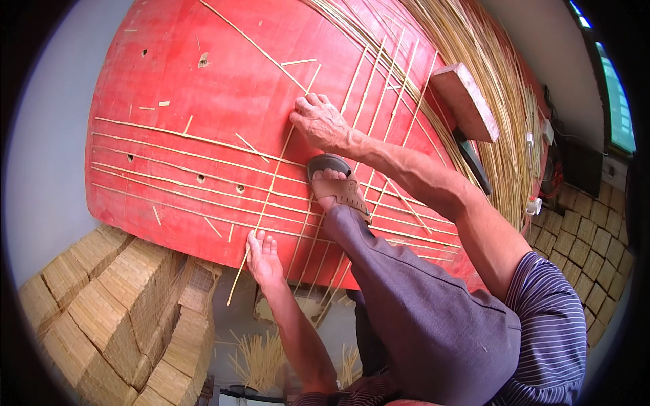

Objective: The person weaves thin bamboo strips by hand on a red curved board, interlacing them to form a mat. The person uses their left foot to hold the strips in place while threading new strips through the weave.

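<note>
On the red board (169, 81), thin pale bamboo strips (162, 141) form a crossed grid. My right hand (315, 120) is closed over the upper part of a slanting cross strip (274, 172). My left hand (264, 257) pinches that strip's lower part at the board's near edge, with fingertips upward. My sandalled foot (335, 189) rests on the grid just below my right hand.
A long bundle of strips (501, 74) lies along the board's right, with a pale brick (466, 101) and a dark bar (472, 162) on it. Stacks of woven pale pieces (108, 304) stand at the lower left and far right (586, 243). Loose strips (257, 358) lie below.
</note>
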`<state>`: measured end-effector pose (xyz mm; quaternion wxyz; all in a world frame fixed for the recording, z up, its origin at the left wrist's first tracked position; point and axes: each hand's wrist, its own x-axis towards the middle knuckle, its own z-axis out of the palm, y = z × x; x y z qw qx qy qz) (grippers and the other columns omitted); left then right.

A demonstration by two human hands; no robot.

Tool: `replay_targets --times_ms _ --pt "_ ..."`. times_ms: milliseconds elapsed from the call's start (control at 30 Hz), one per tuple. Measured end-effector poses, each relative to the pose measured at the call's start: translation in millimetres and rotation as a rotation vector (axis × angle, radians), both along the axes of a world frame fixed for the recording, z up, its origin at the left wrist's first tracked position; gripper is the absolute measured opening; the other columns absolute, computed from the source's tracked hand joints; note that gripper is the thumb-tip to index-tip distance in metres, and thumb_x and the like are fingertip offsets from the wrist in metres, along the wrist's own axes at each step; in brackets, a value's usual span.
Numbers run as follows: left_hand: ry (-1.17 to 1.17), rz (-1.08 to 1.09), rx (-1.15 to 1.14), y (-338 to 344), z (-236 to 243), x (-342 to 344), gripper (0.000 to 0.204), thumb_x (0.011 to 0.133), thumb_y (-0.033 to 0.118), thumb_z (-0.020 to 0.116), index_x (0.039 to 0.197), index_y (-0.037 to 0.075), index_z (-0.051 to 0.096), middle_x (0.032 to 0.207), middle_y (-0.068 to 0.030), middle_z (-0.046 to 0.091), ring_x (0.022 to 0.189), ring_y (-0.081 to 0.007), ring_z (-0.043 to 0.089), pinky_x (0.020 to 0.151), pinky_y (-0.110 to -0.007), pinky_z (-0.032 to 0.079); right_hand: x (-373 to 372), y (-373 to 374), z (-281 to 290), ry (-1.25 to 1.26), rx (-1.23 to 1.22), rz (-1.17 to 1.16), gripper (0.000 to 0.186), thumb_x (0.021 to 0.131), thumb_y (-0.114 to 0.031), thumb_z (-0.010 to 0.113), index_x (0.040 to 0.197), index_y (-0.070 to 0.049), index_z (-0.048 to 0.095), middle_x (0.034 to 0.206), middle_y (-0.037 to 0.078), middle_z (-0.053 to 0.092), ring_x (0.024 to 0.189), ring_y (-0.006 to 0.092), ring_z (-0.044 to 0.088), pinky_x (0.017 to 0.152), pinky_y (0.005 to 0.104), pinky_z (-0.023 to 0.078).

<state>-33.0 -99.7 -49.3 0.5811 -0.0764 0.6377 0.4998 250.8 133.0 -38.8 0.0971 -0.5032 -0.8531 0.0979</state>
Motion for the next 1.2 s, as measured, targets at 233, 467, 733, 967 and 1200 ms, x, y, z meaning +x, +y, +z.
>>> replay_targets --times_ms 233,467,733,967,1200 --pt "-0.008 -0.007 -0.004 0 7 9 0.042 0.097 0.033 0.063 0.129 0.006 0.056 0.115 -0.0108 0.066 0.098 -0.0193 0.061 0.091 -0.039 0.048 -1 3 1 -0.057 0.011 0.001 0.016 0.077 -0.015 0.060 0.092 -0.007 0.063 0.102 0.013 0.055 0.100 0.0297 0.053 0.083 0.0430 0.043" --pt "0.664 -0.514 0.005 4 40 31 0.023 0.093 0.016 0.063 0.105 -0.003 0.066 0.091 -0.0119 0.069 0.071 -0.0195 0.064 0.064 -0.031 0.053 -21 -4 0 0.374 -0.079 0.125 0.008 0.082 -0.012 0.059 0.076 -0.006 0.059 0.085 0.012 0.057 0.084 0.0322 0.060 0.072 0.0432 0.051" --pt "1.302 -0.739 0.201 12 23 26 0.032 0.083 0.004 0.067 0.114 -0.001 0.063 0.100 -0.0168 0.057 0.082 -0.0274 0.059 0.074 -0.038 0.051 -27 -13 -10 0.367 -0.171 0.208 0.010 0.076 -0.012 0.070 0.080 -0.009 0.062 0.084 0.008 0.057 0.086 0.0300 0.060 0.072 0.0415 0.051" --pt "1.184 -0.744 0.138 -20 19 59 0.032 0.083 0.011 0.069 0.112 0.001 0.061 0.106 -0.0172 0.055 0.096 -0.0315 0.057 0.085 -0.042 0.048 -2 -28 -7 0.272 -0.265 0.200 0.009 0.078 -0.013 0.070 0.082 -0.008 0.064 0.086 0.008 0.058 0.089 0.0295 0.060 0.075 0.0409 0.051" --pt "1.225 -0.714 0.206 -22 12 63 0.027 0.081 0.008 0.070 0.106 0.006 0.062 0.100 -0.0150 0.054 0.095 -0.0348 0.055 0.083 -0.045 0.046 3 -18 -9 0.180 -0.332 0.241 0.010 0.080 -0.016 0.068 0.084 -0.007 0.065 0.087 0.009 0.061 0.086 0.0308 0.064 0.073 0.0424 0.052"
